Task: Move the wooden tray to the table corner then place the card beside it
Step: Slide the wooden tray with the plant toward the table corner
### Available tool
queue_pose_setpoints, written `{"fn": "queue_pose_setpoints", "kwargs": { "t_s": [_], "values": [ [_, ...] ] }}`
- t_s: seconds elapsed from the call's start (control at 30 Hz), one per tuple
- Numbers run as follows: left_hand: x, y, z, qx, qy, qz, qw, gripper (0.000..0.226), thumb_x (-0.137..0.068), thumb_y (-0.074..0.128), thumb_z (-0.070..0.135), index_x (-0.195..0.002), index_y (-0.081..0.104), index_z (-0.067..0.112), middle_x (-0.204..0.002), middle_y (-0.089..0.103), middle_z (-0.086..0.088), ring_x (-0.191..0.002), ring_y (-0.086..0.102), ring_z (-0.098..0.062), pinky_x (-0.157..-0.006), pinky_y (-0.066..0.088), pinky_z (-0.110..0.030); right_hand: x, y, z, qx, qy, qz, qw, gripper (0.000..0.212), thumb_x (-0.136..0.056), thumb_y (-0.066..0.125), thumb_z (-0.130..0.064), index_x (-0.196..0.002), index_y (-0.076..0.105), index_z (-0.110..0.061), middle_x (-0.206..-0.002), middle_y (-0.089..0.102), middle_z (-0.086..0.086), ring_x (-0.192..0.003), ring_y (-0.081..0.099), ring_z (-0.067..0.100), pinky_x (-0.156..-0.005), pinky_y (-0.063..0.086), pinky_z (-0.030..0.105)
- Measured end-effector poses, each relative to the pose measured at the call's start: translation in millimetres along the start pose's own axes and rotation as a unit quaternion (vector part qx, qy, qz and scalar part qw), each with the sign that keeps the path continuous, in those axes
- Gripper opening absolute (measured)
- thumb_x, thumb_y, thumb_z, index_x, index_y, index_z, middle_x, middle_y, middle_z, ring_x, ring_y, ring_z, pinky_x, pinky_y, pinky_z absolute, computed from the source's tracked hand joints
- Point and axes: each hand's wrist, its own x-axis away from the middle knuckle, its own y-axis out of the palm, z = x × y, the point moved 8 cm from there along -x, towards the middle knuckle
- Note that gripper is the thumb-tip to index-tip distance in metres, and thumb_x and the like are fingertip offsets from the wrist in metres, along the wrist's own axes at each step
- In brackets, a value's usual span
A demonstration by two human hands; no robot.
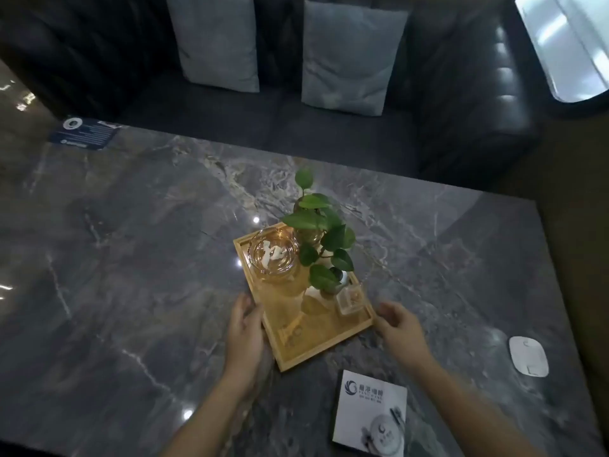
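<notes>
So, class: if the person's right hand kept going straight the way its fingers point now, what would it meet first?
The right hand points up and left, so it would probably meet the right edge of the wooden tray first, near the small clear box. Whether the fingers already touch that edge is hard to tell.

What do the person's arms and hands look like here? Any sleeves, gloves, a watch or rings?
Both arms are bare as far as the picture shows: no sleeves reach into view. The left hand and the right hand wear no gloves. No watch, bracelet or ring shows on either wrist or on the fingers, though the picture is somewhat blurred, so a thin ring could be missed.
</notes>
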Motion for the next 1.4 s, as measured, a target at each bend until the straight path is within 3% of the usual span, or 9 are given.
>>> {"fn": "queue_pose_setpoints", "kwargs": {
  "t_s": [0.1,0.2,0.27,0.5,0.63,0.73,0.93,1.13,1.4],
  "values": [
    [-9.4,0.2,6.5,0.023,-0.034,0.019,0.999,0.020,-0.104,0.040,0.028,-0.095,0.058,0.030,-0.101,0.067,0.008,-0.080,0.068,0.005,-0.075,0.050,-0.032,-8.5,1.0,1.0,-0.040,0.027,-0.006,0.999,0.021,-0.089,0.062,-0.003,-0.109,0.069,-0.004,-0.100,0.074,0.007,-0.084,0.069,0.011,-0.066,0.054,0.015],
    [-24.0,-4.9,-2.8,0.035,-0.099,0.020,0.994,0.034,-0.101,0.033,0.045,-0.119,0.057,0.028,-0.130,0.058,0.004,-0.116,0.055,-0.013,-0.095,0.043,-0.045,-11.7,4.8,-0.1,-0.047,0.037,-0.020,0.998,0.020,-0.089,0.060,-0.001,-0.096,0.076,-0.012,-0.090,0.077,0.000,-0.083,0.072,0.011,-0.076,0.058,0.027],
    [-34.9,-10.2,-9.4,0.045,-0.143,0.018,0.988,0.052,-0.098,0.029,0.054,-0.135,0.053,0.026,-0.140,0.053,0.003,-0.126,0.048,-0.020,-0.098,0.039,-0.049,-14.6,6.0,-0.2,-0.032,0.031,-0.025,0.999,0.022,-0.089,0.061,-0.001,-0.092,0.077,-0.017,-0.087,0.077,-0.005,-0.078,0.071,0.003,-0.077,0.057,0.025],
    [-54.3,-9.2,-8.0,0.099,-0.238,-0.009,0.966,0.069,-0.090,0.024,0.068,-0.141,0.049,0.029,-0.145,0.044,-0.003,-0.124,0.045,-0.023,-0.100,0.031,-0.062,-26.5,6.8,-2.5,0.073,-0.017,0.012,0.997,0.010,-0.083,0.073,-0.014,-0.087,0.077,-0.021,-0.074,0.074,-0.004,-0.066,0.068,0.008,-0.055,0.049,0.010],
    [-58.9,-8.0,-5.0,0.110,-0.257,-0.017,0.960,0.073,-0.090,0.023,0.071,-0.144,0.045,0.028,-0.146,0.041,-0.007,-0.125,0.043,-0.028,-0.098,0.032,-0.072,-27.4,6.1,-4.2,0.118,-0.037,0.029,0.992,0.009,-0.081,0.076,-0.019,-0.088,0.075,-0.024,-0.072,0.069,-0.007,-0.064,0.063,0.006,-0.052,0.046,0.009],
    [-60.4,-6.4,-3.2,0.125,-0.260,-0.018,0.957,0.073,-0.089,0.024,0.071,-0.145,0.045,0.028,-0.145,0.042,-0.007,-0.119,0.046,-0.028,-0.081,0.042,-0.067,-23.7,6.9,-8.4,0.134,-0.064,0.035,0.988,0.011,-0.082,0.074,-0.018,-0.086,0.072,-0.028,-0.070,0.066,-0.010,-0.063,0.061,0.003,-0.052,0.045,0.009],
    [-60.5,-6.6,-4.5,0.121,-0.264,-0.014,0.957,0.071,-0.090,0.025,0.070,-0.141,0.049,0.027,-0.146,0.043,-0.010,-0.127,0.044,-0.031,-0.095,0.032,-0.074,-23.6,8.3,-6.7,0.144,-0.085,0.034,0.985,0.019,-0.084,0.071,-0.016,-0.085,0.067,-0.034,-0.075,0.065,-0.008,-0.068,0.061,0.008,-0.063,0.056,0.032],
    [-59.3,-5.9,-4.9,0.110,-0.257,-0.027,0.960,0.068,-0.091,0.025,0.068,-0.141,0.048,0.028,-0.145,0.043,-0.010,-0.128,0.043,-0.032,-0.102,0.028,-0.077,-24.2,8.7,-5.7,0.146,-0.099,0.033,0.984,0.016,-0.083,0.070,-0.015,-0.086,0.069,-0.030,-0.073,0.064,-0.008,-0.068,0.060,0.009,-0.062,0.055,0.035],
    [-61.9,0.1,-4.8,0.096,-0.256,-0.038,0.961,0.068,-0.092,0.027,0.067,-0.145,0.044,0.027,-0.150,0.040,-0.010,-0.134,0.038,-0.034,-0.104,0.025,-0.077,-26.3,4.3,-5.4,0.143,-0.097,0.039,0.984,0.020,-0.084,0.069,-0.013,-0.082,0.067,-0.033,-0.074,0.062,-0.007,-0.067,0.058,0.007,-0.060,0.050,0.027]
  ]
}}
